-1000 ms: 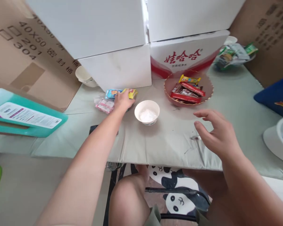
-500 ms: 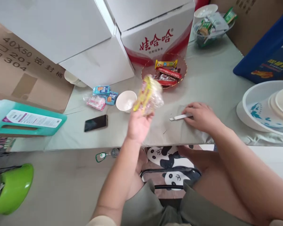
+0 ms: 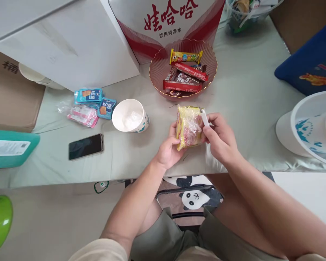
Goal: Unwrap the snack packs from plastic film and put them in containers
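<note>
A yellow snack packet with clear wrapping (image 3: 189, 131) is gripped by my left hand (image 3: 170, 150), thumb on its near left corner. My right hand (image 3: 222, 139) is closed around a small white utility knife (image 3: 205, 118), held against the packet's upper right side. Whether the blade has gone into the wrapping cannot be made out. Just beyond the packet sits a reddish clear bowl with a gold rim (image 3: 155, 78), holding several wrapped bars (image 3: 186, 78). Left of my hands stands a white paper cup (image 3: 130, 116).
A black phone (image 3: 86, 146) lies at the left, with blue and pink snack packets (image 3: 88, 103) behind it. A white and red carton (image 3: 167, 32) backs the bowl. On the right are a white plastic tub (image 3: 285, 130) and a blue package (image 3: 301, 69). The table's front edge runs above my knees.
My left hand has brought the packet down and closer to me. My right hand has lifted the knife off the table and moved left to the packet. The view has shifted nearer.
</note>
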The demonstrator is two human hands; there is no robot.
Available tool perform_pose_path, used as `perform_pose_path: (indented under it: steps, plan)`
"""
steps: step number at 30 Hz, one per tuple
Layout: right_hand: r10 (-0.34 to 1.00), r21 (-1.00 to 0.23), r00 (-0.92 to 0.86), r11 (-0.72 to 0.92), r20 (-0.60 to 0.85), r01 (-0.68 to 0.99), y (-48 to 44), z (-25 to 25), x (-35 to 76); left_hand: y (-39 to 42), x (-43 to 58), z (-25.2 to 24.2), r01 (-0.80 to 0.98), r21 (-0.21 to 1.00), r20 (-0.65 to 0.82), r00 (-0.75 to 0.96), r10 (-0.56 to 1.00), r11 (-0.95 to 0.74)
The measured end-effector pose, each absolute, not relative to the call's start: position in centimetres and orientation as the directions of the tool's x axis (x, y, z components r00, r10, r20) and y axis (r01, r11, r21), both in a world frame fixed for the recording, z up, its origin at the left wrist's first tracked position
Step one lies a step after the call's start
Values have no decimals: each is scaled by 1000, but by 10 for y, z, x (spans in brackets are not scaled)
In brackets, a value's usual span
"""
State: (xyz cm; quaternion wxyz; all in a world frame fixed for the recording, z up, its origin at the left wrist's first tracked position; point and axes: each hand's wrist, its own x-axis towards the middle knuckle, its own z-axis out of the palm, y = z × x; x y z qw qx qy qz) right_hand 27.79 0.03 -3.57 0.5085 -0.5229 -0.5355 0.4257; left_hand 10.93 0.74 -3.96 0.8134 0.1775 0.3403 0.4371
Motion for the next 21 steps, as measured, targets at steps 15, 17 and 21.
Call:
perform_pose_path:
  steps: [15,17,21]
  plan:
    - [966,-969,-72,-247,-246,3,-22,-27,273,6,105,-72,-329,935,-107,100,989,135]
    - [947,-952,-113,-304,-299,-26,-21,-24,269,8,102,-74,-299,950,-55,108,993,85]
    - [902,-929,-234,-368,-364,24,-18,-24,259,9,98,-76,-264,964,37,150,988,4]
